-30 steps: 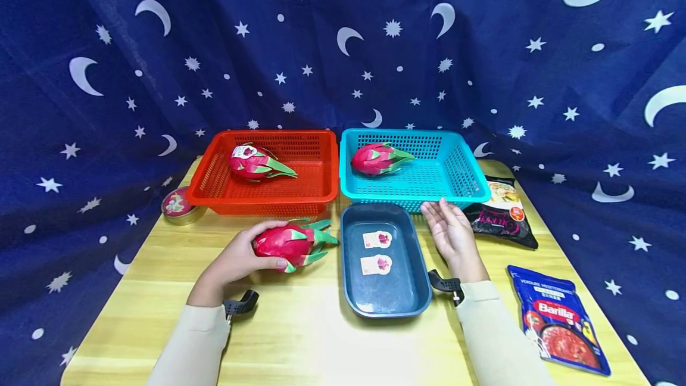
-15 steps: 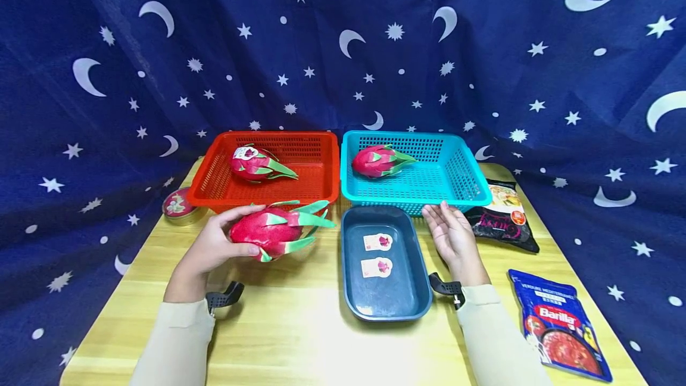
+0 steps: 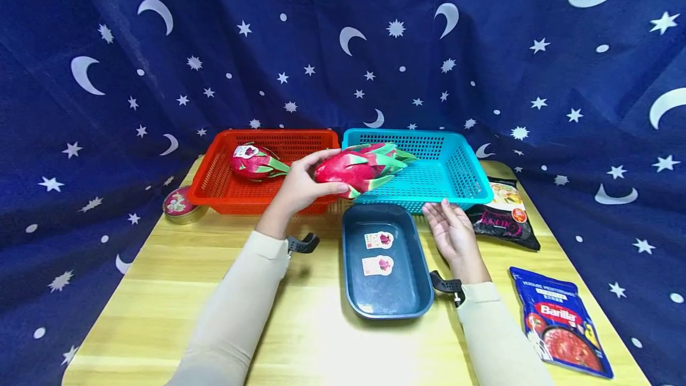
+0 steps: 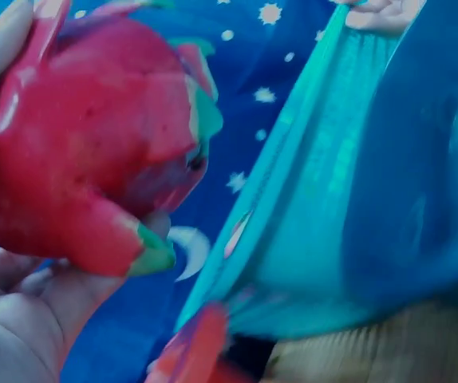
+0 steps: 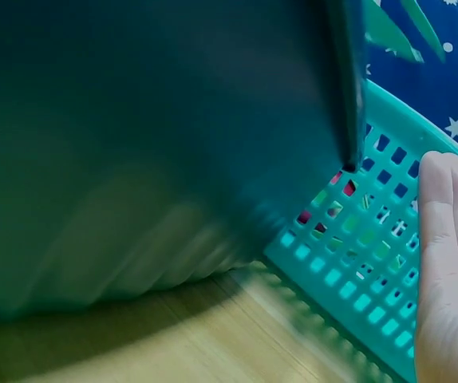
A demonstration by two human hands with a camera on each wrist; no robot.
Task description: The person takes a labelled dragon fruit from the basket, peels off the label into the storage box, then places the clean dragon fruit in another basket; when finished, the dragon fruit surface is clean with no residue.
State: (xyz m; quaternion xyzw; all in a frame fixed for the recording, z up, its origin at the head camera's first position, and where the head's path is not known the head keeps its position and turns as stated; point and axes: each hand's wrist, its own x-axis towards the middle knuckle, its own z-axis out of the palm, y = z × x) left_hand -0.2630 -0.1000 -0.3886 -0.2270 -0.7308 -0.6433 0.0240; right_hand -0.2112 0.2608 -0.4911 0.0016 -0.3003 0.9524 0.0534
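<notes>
My left hand [image 3: 302,186] grips a pink dragon fruit [image 3: 351,173] with green-tipped leaves, held up over the left front rim of the teal basket [image 3: 452,174]. In the left wrist view the thumb and fingers wrap round the fruit [image 4: 85,136]. Another dragon fruit in the teal basket is largely hidden behind the held one. A stickered dragon fruit [image 3: 254,162] lies in the red basket [image 3: 262,201]. My right hand [image 3: 452,234], palm up with fingers extended, is at the teal basket's front wall; the right wrist view shows those fingers [image 5: 444,207] beside its perforated side.
A dark blue-grey tray [image 3: 386,296] holding two paper labels [image 3: 378,265] stands in front of the teal basket. To the right lie a black food packet [image 3: 504,225] and a blue Barilla pouch [image 3: 560,320]. A round tin [image 3: 179,204] stands left of the red basket.
My left hand has lifted the dragon fruit from near the table, first leftward, then right and away from me to the teal basket. My right hand has stayed in place.
</notes>
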